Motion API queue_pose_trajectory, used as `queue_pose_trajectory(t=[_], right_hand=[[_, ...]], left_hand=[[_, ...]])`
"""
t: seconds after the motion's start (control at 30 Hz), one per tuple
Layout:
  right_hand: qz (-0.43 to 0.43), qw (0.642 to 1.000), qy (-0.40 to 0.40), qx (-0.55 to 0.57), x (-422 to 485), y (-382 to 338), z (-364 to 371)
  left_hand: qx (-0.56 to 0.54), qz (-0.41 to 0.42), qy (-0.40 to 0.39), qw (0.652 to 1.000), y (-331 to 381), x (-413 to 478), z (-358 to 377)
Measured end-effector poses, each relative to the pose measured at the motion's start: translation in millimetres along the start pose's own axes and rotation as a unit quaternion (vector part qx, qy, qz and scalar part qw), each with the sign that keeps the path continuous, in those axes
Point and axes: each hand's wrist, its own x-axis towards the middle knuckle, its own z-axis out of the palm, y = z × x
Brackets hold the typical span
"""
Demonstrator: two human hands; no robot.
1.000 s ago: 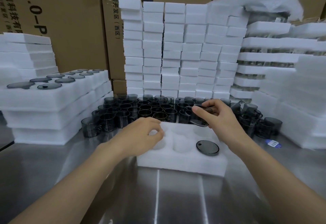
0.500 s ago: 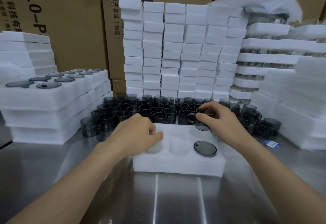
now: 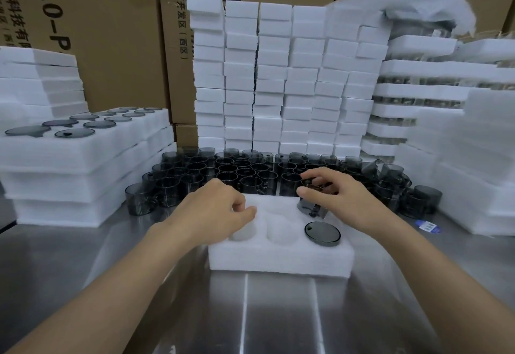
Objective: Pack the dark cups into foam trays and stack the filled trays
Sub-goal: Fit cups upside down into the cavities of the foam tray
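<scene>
A white foam tray lies on the steel table in front of me. One dark cup sits upside down in its front right hole. My right hand grips another dark cup from above and holds it at the back right hole, partly sunk in. My left hand rests on the tray's left end with its fingers curled at the edge of a hole; the two holes in front stand empty. Several loose dark cups crowd the table just behind the tray.
Filled trays are stacked at the left, cups showing on top. Tall columns of white foam blocks rise behind the cups, with more foam trays at the right. Cardboard boxes form the back wall.
My right hand has carried the cup from above the loose cups down onto the tray's back right hole. The left hand has stayed on the tray's left end.
</scene>
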Motion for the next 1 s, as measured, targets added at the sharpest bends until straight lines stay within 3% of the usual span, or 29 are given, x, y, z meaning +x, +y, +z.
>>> queue_pose_trajectory(t=[0.13, 0.47, 0.57, 0.73, 0.93, 1.0], right_hand=[[0.011, 0.998, 0.050, 0.042, 2.4, -0.3, 0.9], [-0.056, 0.998, -0.030, 0.006, -1.0, -2.5, 0.8], [-0.040, 0.999, -0.021, -0.009, -0.9, -1.6, -4.5], [-0.021, 0.995, -0.074, -0.067, -3.0, -5.1, -2.4], [-0.105, 0.988, 0.045, -0.106, -9.8, -21.0, 14.7], [-0.088, 0.978, -0.045, -0.182, -8.7, -24.5, 24.4]], left_hand=[[-0.002, 0.006, -0.003, 1.000, -0.1, 0.0, -0.2], [-0.008, 0.009, -0.007, 1.000, 2.2, -1.6, -1.7], [-0.007, 0.004, -0.009, 1.000, 2.2, -1.7, -1.7], [-0.005, 0.004, -0.010, 1.000, 1.1, -0.9, -0.4], [0.003, 0.001, 0.000, 1.000, 0.3, -1.1, 0.4], [0.005, 0.000, -0.003, 1.000, 0.6, -1.2, 0.3]])
